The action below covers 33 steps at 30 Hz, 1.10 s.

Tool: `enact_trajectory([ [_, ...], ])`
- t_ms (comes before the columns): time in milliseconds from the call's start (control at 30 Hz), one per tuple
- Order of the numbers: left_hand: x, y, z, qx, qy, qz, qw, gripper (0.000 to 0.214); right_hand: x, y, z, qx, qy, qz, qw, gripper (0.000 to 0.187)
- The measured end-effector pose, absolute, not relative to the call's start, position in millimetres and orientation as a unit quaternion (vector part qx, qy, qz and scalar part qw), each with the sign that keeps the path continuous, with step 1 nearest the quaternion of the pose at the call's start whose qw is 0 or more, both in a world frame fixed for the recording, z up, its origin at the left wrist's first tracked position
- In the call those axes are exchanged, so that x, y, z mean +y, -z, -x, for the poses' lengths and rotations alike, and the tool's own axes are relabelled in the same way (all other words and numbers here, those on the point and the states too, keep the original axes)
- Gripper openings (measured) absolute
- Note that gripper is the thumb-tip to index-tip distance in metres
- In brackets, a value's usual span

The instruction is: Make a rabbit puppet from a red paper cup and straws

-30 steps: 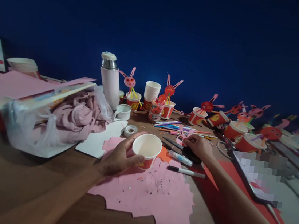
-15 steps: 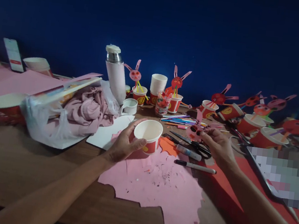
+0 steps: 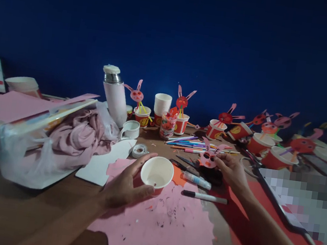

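Note:
My left hand (image 3: 130, 182) is wrapped round a red and white paper cup (image 3: 156, 174), whose open mouth is tipped toward me. Inside the cup a small dark speck shows near the bottom. Between the thumb and fingers of my right hand (image 3: 229, 169) is a pink paper rabbit face (image 3: 207, 159) with long ears, dark eyes and drawn marks. Beneath the cup lies a jagged sheet of pink paper (image 3: 151, 233) strewn with scraps. Scissors, a glue tube (image 3: 196, 180) and a black-capped marker (image 3: 204, 196) lie below and beside my right hand.
Several cups with paper rabbits stand along the back, one at [rabbit cup] centre-left (image 3: 141, 116). A flask (image 3: 114, 98), a mug (image 3: 131, 129), a tape roll (image 3: 139, 150) and a plastic bag (image 3: 31, 165) with cloth are left. Coloured sticks (image 3: 182, 140) lie mid-table; a tablet-like device is right.
The view has tilted up and turned slightly right. The cup is tipped more toward me, and the rabbit face is turned so both its ears show. Both hands keep their hold.

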<state>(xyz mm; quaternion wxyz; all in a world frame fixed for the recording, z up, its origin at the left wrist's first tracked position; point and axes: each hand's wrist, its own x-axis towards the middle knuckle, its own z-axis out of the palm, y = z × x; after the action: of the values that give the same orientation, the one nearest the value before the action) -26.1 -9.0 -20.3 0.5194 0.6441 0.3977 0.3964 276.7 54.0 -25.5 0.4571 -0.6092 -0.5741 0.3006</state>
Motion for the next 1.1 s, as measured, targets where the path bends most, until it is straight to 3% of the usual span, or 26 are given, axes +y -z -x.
enact_trajectory([
  [167,-10,19,24,0.432,-0.384,-0.622,0.527,0.078,57,23,-290,-0.552,-0.291,0.642,0.446,0.026],
  [533,-9,19,19,0.44,-0.413,-0.577,0.55,0.088,57,30,-300,-0.635,-0.147,0.686,0.323,0.024],
  [667,-6,23,24,0.425,-0.404,-0.637,0.5,0.084,55,28,-296,-0.635,-0.206,0.655,0.355,0.024],
  [800,-10,21,20,0.428,-0.436,-0.577,0.542,0.076,52,26,-289,-0.622,-0.286,0.611,0.397,0.025],
  [933,-15,10,14,0.442,-0.474,-0.519,0.557,0.072,51,30,-286,-0.624,-0.302,0.596,0.406,0.025],
  [1100,-13,1,16,0.485,-0.487,-0.523,0.504,0.067,48,30,-282,-0.618,-0.321,0.587,0.412,0.025],
])
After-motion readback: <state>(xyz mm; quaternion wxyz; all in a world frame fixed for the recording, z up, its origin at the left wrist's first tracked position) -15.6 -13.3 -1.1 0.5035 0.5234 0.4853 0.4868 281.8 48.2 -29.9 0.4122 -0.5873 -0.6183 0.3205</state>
